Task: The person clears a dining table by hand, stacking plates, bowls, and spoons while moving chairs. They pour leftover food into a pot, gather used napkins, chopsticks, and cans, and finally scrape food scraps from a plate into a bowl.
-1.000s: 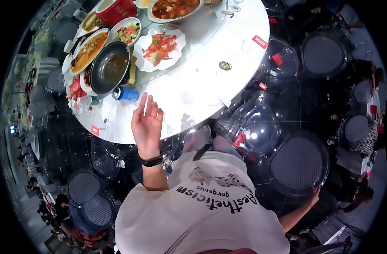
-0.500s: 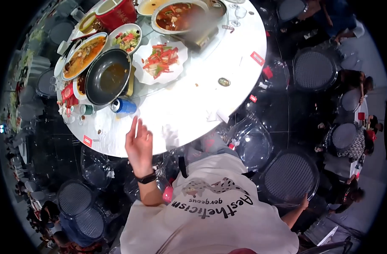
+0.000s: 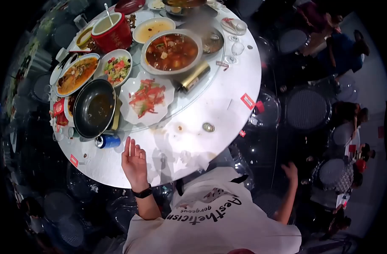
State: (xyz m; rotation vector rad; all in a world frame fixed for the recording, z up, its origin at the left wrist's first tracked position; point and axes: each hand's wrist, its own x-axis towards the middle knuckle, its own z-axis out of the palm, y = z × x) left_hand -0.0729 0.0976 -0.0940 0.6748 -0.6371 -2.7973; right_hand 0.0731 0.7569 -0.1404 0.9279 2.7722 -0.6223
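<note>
Palm turned up, my left hand hovers at the near edge of the round white table. Its fingers are outstretched and hold nothing. A dark band circles that wrist. Just beyond the fingertips, a blue can lies on its side, touching or close to a dark frying pan with some sauce in it. Off to the right, away from the table, my right hand is raised over the dark floor, its fingers apart and nothing visible in them.
A white plate of red strips, a pot of red stew, a salad bowl and a red bucket stand farther back. Glasses are near the right rim. Chairs and people surround the table.
My right hand has risen from beside a chair back at lower right and moved forward. The view has shifted, showing more of the table's far side. My left hand stays open near the can.
</note>
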